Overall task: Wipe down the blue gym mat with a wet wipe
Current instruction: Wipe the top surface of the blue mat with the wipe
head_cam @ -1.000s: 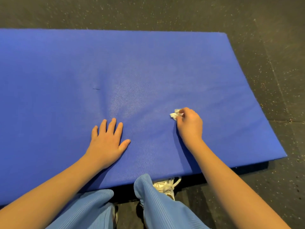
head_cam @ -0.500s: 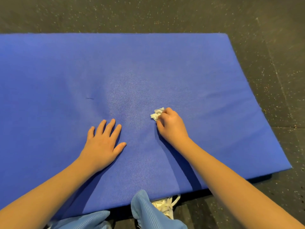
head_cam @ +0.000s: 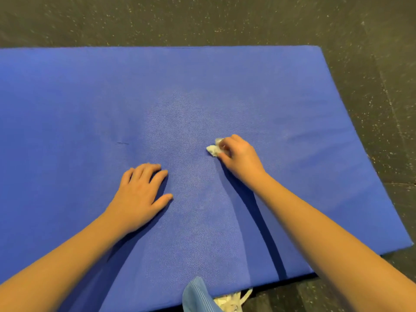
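We are down on a dark, speckled rubber floor [head_cam: 202,19]. The blue gym mat [head_cam: 258,86] lies flat on it and fills most of the view. Its far edge and right end show, while its left end runs out of frame. The mat's skin is finely pebbled. A paler sheen [head_cam: 180,131] runs through the middle, which we take for dampness from wiping, though it may only be the light. The parts to either side look matte, so we judge the job to be partway done at best. At the near edge, a pale blue ribbed trouser leg [head_cam: 195,296] and a white laced shoe [head_cam: 231,300] show.

Our left hand [head_cam: 139,194] rests palm down on the mat, fingers slightly bent and holding nothing. We reckon it props us up and pins the mat. Our right hand [head_cam: 240,156] is beyond it and to the right, fingers curled round the wet wipe [head_cam: 213,149]. The wipe is scrunched into a small white wad and pressed against the middle of the mat, with only a corner poking out past the fingertips.

A wad that small cleans a narrow track. We would do better to open it out and flatten it under straight fingers. From there we would lay overlapping strokes out towards the right end, then shift over for the left. Even, moderate pressure suits a padded surface like this. The propping hand should sit on ground not yet wiped. A small dark mark [head_cam: 122,143] left of centre may want a rub of its own.
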{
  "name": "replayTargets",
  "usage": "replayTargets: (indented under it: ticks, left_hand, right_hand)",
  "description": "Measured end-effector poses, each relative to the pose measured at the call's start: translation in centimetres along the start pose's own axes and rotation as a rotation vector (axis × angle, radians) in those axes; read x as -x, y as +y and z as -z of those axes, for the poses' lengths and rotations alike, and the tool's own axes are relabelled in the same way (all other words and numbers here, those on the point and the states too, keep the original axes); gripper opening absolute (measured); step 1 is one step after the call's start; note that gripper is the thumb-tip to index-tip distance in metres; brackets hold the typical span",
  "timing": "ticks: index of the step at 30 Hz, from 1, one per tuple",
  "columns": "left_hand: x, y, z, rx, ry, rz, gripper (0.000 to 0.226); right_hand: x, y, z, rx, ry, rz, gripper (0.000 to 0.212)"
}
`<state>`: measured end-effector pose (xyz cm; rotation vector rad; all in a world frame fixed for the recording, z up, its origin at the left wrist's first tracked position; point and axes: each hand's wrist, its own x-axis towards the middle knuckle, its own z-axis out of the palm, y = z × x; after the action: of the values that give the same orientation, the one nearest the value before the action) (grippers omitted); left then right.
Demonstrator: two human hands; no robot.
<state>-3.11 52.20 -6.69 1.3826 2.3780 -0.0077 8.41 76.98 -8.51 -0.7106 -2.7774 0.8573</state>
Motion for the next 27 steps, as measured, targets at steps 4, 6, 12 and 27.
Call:
replayTargets:
  ticks: [4,6,12,27]
  left_hand:
    - [-1.2,-0.9,-0.2,-0.059,-0.065,0.022,0.074]
    - [-1.2,-1.0,-0.6,-0.068,-0.082,0.035,0.078]
    - [-1.5,-1.5,-0.7,-0.048,-0.076,0.009,0.076]
    - [-9.0,-5.8,3.7,-0.062,-0.141,0.074,0.091]
  right_hand:
    - [-3.2,1.6,0.5,-0.006,0.138,-0.276,0.029]
    - [-3.1,0.6,0.0,-0.013,0.176,-0.227,0.025]
    - [-2.9,0.2,0.7,0.223,-0.130,0.198,0.022]
    - [-12.3,3.0,2.5,0.244,0.077,-0.160,0.030]
